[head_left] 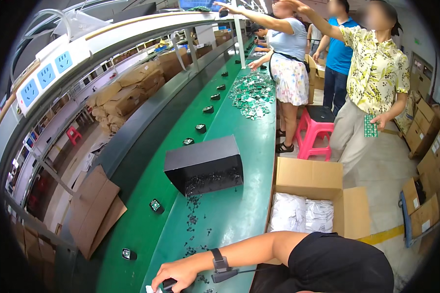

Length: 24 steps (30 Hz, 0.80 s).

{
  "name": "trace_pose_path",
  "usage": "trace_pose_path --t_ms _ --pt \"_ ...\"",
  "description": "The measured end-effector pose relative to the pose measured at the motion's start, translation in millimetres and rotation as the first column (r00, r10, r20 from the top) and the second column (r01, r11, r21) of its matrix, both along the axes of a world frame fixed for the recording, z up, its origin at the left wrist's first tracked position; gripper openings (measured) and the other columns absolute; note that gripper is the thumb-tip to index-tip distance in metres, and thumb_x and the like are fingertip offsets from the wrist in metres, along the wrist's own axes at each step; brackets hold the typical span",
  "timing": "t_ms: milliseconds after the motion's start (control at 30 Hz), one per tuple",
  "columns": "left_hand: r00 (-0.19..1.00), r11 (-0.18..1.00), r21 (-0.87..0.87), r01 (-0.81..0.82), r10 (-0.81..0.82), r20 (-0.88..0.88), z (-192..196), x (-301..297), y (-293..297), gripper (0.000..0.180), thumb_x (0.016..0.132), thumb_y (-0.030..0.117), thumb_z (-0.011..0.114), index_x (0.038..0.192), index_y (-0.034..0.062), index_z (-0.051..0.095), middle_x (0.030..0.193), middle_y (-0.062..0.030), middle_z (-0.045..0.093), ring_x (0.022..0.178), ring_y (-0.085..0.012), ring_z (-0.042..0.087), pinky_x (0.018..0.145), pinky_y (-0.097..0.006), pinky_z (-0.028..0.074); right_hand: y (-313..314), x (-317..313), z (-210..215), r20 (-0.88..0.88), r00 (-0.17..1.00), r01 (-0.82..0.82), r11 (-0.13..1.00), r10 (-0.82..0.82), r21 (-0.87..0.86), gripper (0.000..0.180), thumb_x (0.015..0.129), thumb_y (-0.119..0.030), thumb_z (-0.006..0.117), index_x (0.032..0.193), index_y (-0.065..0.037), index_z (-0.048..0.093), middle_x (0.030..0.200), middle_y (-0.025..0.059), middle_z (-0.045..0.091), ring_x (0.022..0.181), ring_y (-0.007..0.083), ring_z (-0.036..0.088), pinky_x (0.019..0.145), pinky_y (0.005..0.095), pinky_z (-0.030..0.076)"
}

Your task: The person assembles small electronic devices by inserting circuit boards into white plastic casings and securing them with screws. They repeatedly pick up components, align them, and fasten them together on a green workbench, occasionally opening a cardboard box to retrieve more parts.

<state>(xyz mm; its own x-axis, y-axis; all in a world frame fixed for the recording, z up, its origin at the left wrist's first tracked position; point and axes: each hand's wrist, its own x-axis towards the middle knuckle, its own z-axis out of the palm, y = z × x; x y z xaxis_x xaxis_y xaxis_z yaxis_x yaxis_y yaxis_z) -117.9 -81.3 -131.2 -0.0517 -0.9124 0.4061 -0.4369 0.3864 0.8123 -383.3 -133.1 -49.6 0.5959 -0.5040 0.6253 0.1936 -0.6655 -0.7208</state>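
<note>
My right hand [182, 272] reaches across the green work surface at the lower edge, a black strap with a small device round its wrist. Its fingers are curled over a small black housing [169, 284], partly cut off by the frame. Beside the fingertips shows a bit of something white [150, 289], too little to name. Small black parts [192, 215] lie scattered just beyond the hand, trailing from a black box [203, 158] tipped on its side with more inside. My left hand is out of view.
Black housings with circuit boards [156, 206] stand spaced along the green belt [173, 188]. Farther on lies a heap of green circuit boards [252, 95]. An open carton [308, 173] of white bags stands right of the table. Several people stand behind, near a pink stool [314, 129].
</note>
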Motion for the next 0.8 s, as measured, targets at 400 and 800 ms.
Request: trace_pose_path --t_ms 400,800 --pt "0.683 0.792 0.533 0.296 0.215 -0.698 91 -39 22 0.040 0.092 0.006 0.061 0.131 0.0005 0.052 0.134 -0.0177 0.059 0.116 -0.0296 0.061 0.084 -0.034 0.055 16 -6 23 -0.268 0.955 0.123 0.992 -0.123 -0.015 0.060 0.068 -0.011 0.067 0.128 -0.011 0.059 0.092 0.0164 0.064 0.079 0.0386 0.061 0.068 0.0457 0.048" --pt "0.689 0.736 0.574 0.358 0.207 -0.695 126 -59 25 0.034 0.101 0.013 0.050 0.130 -0.0025 0.056 0.118 -0.0117 0.068 0.097 -0.0203 0.068 0.070 -0.031 0.051 14 -13 29 -0.246 0.964 0.091 0.995 -0.099 -0.040 0.058 0.069 -0.010 0.067 0.127 -0.010 0.060 0.087 0.0122 0.062 0.072 0.0347 0.062 0.060 0.0437 0.048"
